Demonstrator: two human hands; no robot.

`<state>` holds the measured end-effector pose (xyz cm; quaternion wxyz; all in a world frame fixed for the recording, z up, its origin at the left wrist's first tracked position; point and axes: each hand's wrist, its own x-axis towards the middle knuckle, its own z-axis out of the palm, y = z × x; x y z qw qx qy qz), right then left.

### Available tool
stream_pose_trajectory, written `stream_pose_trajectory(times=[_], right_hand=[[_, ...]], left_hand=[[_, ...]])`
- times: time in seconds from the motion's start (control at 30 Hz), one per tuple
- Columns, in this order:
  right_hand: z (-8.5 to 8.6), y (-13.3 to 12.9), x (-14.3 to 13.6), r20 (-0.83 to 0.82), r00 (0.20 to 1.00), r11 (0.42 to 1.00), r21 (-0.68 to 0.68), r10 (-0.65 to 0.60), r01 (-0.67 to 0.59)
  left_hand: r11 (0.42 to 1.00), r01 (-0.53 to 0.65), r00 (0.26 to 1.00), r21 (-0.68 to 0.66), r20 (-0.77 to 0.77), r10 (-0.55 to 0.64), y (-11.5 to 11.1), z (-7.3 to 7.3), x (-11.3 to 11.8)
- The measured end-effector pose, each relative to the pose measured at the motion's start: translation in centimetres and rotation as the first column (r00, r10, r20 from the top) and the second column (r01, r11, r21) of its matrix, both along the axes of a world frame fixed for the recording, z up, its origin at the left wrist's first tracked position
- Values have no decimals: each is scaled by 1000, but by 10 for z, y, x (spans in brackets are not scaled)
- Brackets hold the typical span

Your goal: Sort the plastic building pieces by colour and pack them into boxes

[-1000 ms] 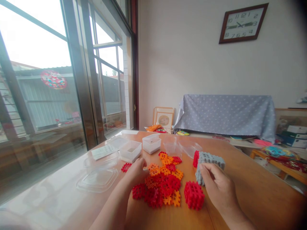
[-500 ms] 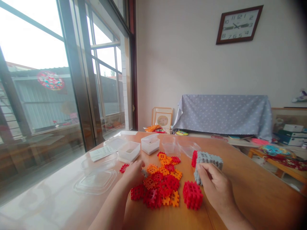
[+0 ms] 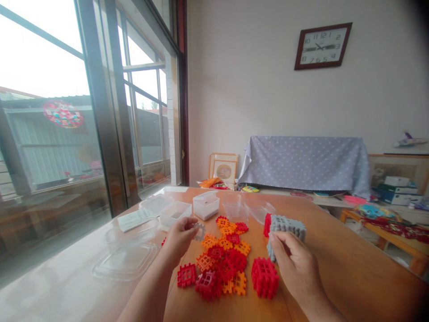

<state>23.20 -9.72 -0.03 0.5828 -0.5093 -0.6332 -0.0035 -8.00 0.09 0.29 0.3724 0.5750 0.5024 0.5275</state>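
My left hand (image 3: pixel 182 232) pinches a grey interlocking tile (image 3: pixel 200 232) just above the left side of the loose pile. My right hand (image 3: pixel 295 259) has its fingers closed at the near side of a block of stacked grey tiles (image 3: pixel 288 224), which has a red tile (image 3: pixel 267 225) at its left end. Whether the fingers hold one tile or the whole block is partly hidden. Between my hands lies a scattered pile of red and orange tiles (image 3: pixel 224 255). A stack of red tiles (image 3: pixel 264 277) stands left of my right wrist.
Clear plastic tubs (image 3: pixel 176 214) and a white-bottomed tub (image 3: pixel 206 205) stand behind the pile. Transparent lids (image 3: pixel 125 264) and a paper sheet (image 3: pixel 136 219) lie at the left. Beyond the wooden table (image 3: pixel 328 259) are a window, a dotted cloth (image 3: pixel 304 165) and a stool (image 3: pixel 385 232).
My left hand has lifted a grey tile up from the left edge of the pile. My right hand stays at the grey block. The view has shifted slightly.
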Motion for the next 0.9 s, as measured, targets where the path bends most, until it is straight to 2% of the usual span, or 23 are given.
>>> stream_pose_trajectory(times=[0.07,0.13,0.2,0.27,0.37,0.47,0.63,0.9], right_hand=[[0,-1,-3,4,1000,1000,-4,16,-16],[-1,-2,-7,15,999,999,-13,45,-45],[-3,-3,-12,34,996,996,-25,88,-87],[-4,-5,-17,58,989,990,-46,139,-136],[-3,-9,-26,92,974,975,-105,206,-196],[-2,-12,-32,115,960,958,-161,256,-236],[0,-13,-35,132,954,955,-161,270,-248],[-1,-11,-32,-12,968,955,-161,252,-250]], left_hand=[[992,123,966,-25,233,-114,-11,8,15],[972,234,889,-25,410,-204,-23,13,31],[943,332,805,-19,527,-273,-33,15,45],[904,427,740,-16,581,-339,-42,16,56],[870,493,690,-15,616,-380,-52,16,68],[864,503,680,-14,623,-386,-58,16,76],[844,536,661,-15,629,-409,-61,13,83],[809,580,697,-89,568,-438,-63,12,79]])
